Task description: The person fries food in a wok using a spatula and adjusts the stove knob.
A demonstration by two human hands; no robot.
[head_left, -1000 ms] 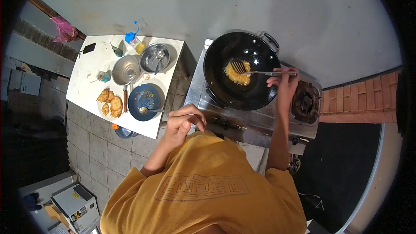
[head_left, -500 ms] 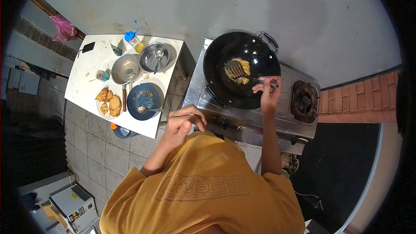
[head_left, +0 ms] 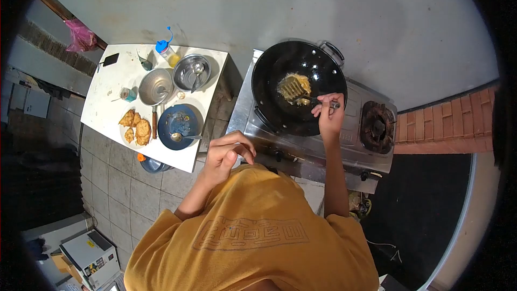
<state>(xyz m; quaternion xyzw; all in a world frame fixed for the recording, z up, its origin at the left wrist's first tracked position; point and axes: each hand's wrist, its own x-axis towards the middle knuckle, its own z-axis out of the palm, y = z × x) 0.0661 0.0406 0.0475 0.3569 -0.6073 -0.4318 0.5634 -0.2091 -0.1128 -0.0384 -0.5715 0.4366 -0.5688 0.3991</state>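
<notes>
Left hand idle near the shirt, right hand closed round a spatula over the wok.
The left hand (head_left: 226,156) is loosely curled, nothing seen in it. On the counter (head_left: 116,133) to the left, fried pieces (head_left: 142,132) lie within easy reach, perhaps set aside from the wok. The right hand (head_left: 329,113) pinches the spatula (head_left: 293,87) by its handle, probably to press or turn the food (head_left: 306,82), low in the wok (head_left: 269,109). A second ago this hand was farther right; now it is closer in, the spatula's blade covering more of the food.
</notes>
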